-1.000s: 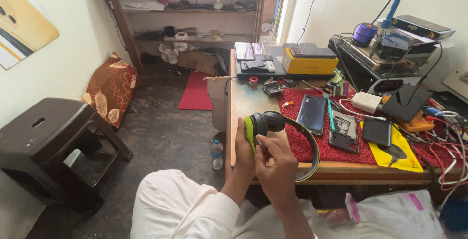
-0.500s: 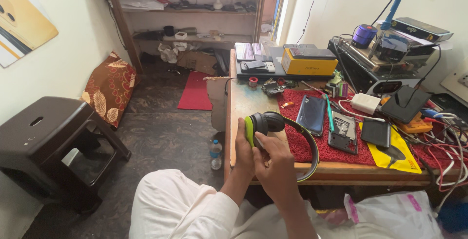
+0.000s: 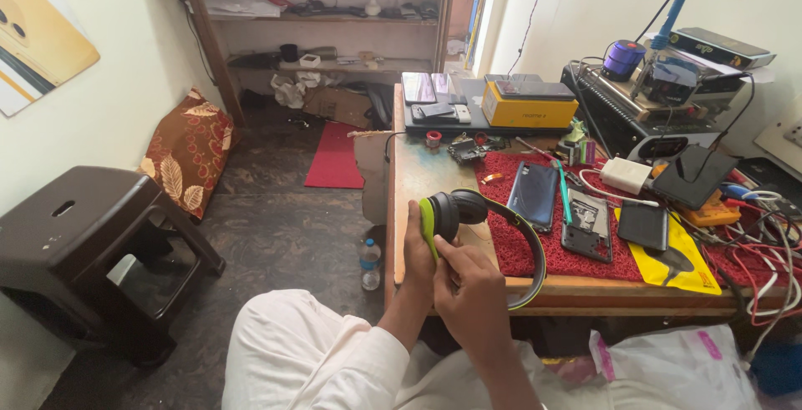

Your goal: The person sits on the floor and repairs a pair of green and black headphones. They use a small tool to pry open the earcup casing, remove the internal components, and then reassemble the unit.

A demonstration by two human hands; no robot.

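Observation:
A black headphone with green trim (image 3: 468, 209) is held up in front of the wooden table (image 3: 422, 168). My left hand (image 3: 418, 247) grips its ear cup from the left side, fingers along the green edge. My right hand (image 3: 464, 289) sits just below, its fingertips pressed on the black ear cushion. The headband (image 3: 535, 251) curves down to the right over the table's front edge.
A red mat (image 3: 518, 247) carries a blue phone (image 3: 533, 193), an opened phone body (image 3: 589, 226) and a dark phone (image 3: 642, 224). A yellow box (image 3: 528, 105), electronic gear and tangled wires crowd the right. A dark stool (image 3: 79, 247), a bottle (image 3: 370, 261) and a cushion (image 3: 188, 159) are on the floor at left.
Both hands keep the headphone at about the same place; the right fingers shift slightly on the ear cushion. The view has barely moved.

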